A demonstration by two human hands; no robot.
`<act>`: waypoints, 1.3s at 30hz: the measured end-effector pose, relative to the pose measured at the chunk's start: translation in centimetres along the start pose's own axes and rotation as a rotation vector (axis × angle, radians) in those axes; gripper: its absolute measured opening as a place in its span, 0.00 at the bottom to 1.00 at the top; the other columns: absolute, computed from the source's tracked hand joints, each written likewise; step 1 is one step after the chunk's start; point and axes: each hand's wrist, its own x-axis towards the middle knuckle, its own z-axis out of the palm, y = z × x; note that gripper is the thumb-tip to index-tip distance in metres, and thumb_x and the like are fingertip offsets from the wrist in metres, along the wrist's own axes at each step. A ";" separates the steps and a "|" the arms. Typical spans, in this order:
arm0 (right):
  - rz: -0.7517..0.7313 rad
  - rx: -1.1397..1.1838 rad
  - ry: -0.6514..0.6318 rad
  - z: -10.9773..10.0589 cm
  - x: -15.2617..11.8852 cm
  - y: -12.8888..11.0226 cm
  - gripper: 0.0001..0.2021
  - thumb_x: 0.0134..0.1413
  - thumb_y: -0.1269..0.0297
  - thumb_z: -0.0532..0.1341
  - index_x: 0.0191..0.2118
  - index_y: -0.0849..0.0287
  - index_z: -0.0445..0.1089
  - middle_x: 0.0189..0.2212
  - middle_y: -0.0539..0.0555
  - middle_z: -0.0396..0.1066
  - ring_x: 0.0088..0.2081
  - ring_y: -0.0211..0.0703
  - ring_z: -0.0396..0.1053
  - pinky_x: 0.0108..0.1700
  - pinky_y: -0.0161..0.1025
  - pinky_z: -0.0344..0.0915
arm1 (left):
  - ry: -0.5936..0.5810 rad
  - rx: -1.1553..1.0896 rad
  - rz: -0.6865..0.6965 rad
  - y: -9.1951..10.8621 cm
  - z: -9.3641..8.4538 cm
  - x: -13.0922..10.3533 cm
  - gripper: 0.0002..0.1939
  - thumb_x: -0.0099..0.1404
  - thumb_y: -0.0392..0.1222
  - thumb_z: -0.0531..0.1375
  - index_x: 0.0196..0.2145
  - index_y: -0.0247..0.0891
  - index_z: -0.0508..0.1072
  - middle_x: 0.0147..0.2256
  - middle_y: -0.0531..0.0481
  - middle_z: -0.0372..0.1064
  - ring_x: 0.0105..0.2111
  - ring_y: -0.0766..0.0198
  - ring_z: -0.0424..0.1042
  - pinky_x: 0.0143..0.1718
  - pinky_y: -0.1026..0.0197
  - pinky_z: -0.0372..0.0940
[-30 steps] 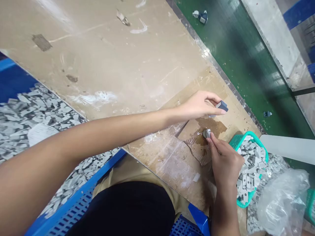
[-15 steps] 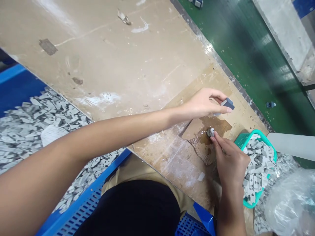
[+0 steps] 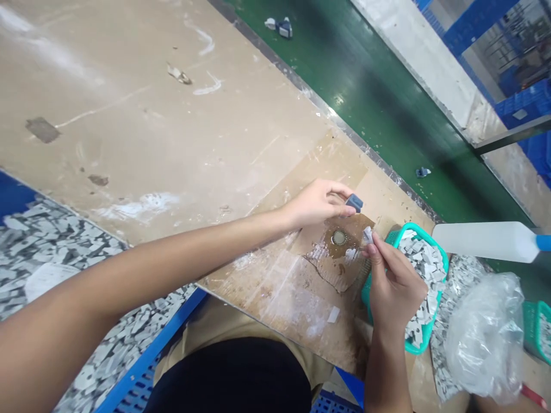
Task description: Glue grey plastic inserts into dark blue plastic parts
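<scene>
Between the thumb and fingers of my left hand [image 3: 322,201] is a small dark blue-grey plastic block [image 3: 354,203], held over the table. My right hand [image 3: 394,281] pinches a small light-grey plastic piece [image 3: 367,235] beside the torn cardboard. On that wet, brown-stained cardboard [image 3: 340,272] lies a small round disc [image 3: 338,237], below and between the two hands. A green basket [image 3: 443,275] filled with light-grey pieces stands right behind my right hand, which hides part of it.
A white bottle with a blue cap [image 3: 486,240] lies beyond the basket, near a clear plastic bag [image 3: 486,338]. The green conveyor belt [image 3: 379,126] runs along the table's far edge, carrying a few small parts. At left, a blue crate [image 3: 142,373] holds many grey pieces.
My right hand has lifted its grey piece off the wet cardboard and moved it right, uncovering the round disc. The left hand still holds the dark block. The camera view has shifted.
</scene>
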 end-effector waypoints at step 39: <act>-0.094 0.085 -0.129 -0.1 0.3 0.0 0.20 0.61 0.77 0.52 0.49 0.50 0.76 0.35 0.53 0.75 0.34 0.37 0.74 0.37 0.36 0.73 | -0.100 0.158 -0.015 -0.2 2.8 -3.1 0.07 0.51 0.32 0.66 0.31 0.32 0.78 0.29 0.47 0.78 0.30 0.62 0.77 0.33 0.63 0.73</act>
